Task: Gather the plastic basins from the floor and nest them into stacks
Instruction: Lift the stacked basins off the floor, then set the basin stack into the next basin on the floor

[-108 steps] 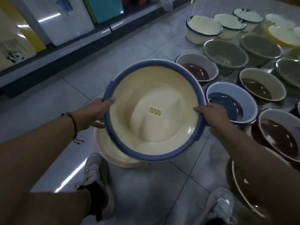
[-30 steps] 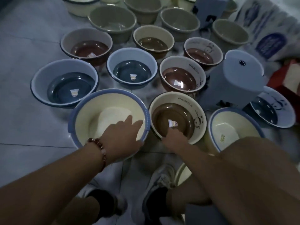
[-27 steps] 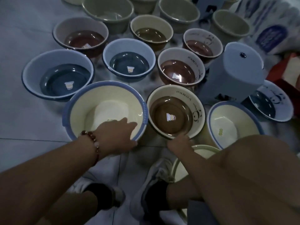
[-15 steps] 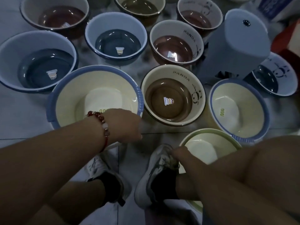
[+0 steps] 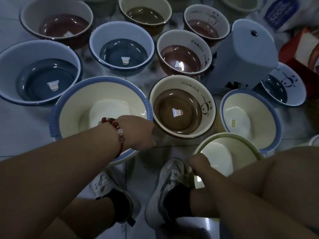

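Observation:
Many plastic basins stand open side up on the tiled floor. My left hand [image 5: 138,133] lies on the near right rim of a large cream basin with a blue rim [image 5: 96,79], fingers curled down over the edge and hidden. My right hand [image 5: 198,165] is closed on the near left rim of a cream basin with a green rim [image 5: 224,135], close to my feet. Between the two stands a brown panda basin [image 5: 189,85]. A smaller blue-rimmed cream basin [image 5: 250,118] stands behind the green-rimmed one.
Navy basins [image 5: 39,54] [image 5: 120,28] and red-brown basins [image 5: 183,38] fill the floor further out, rim to rim. A pale blue upturned plastic stool [image 5: 248,52] stands right of centre, with a red box [image 5: 302,47] beyond it. My shoes [image 5: 169,187] are just below the basins.
The blue-rimmed basin that I held up in both hands now sits on the floor. My left hand slid from inside it to its rim. My right hand left the brown basin and took the green-rimmed one.

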`<state>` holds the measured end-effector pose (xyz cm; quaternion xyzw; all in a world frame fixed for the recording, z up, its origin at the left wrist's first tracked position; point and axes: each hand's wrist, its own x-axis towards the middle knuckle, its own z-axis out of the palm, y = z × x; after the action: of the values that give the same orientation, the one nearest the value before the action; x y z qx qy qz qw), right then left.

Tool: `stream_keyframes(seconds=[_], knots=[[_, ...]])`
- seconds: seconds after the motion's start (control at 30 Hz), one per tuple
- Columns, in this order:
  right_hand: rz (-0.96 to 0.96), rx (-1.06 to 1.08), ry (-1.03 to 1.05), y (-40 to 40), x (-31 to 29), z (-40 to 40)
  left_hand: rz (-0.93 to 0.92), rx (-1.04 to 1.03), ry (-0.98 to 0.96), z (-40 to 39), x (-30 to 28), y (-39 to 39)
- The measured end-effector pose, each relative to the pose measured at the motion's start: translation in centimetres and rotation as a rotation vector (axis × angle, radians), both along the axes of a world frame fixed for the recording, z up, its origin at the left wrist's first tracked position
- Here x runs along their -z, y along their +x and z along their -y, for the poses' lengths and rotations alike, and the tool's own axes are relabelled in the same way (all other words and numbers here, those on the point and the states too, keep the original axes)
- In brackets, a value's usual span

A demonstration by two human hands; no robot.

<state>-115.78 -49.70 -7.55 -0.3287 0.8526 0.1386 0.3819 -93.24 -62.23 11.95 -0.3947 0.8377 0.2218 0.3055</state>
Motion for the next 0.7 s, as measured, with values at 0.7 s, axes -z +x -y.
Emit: stream_keyframes(seconds=[0.7], knots=[[0.037, 0.654, -0.754, -2.2, -14.3, 0.9, -0.049, -0.027, -0.018, 1.5, -1.8, -0.3]])
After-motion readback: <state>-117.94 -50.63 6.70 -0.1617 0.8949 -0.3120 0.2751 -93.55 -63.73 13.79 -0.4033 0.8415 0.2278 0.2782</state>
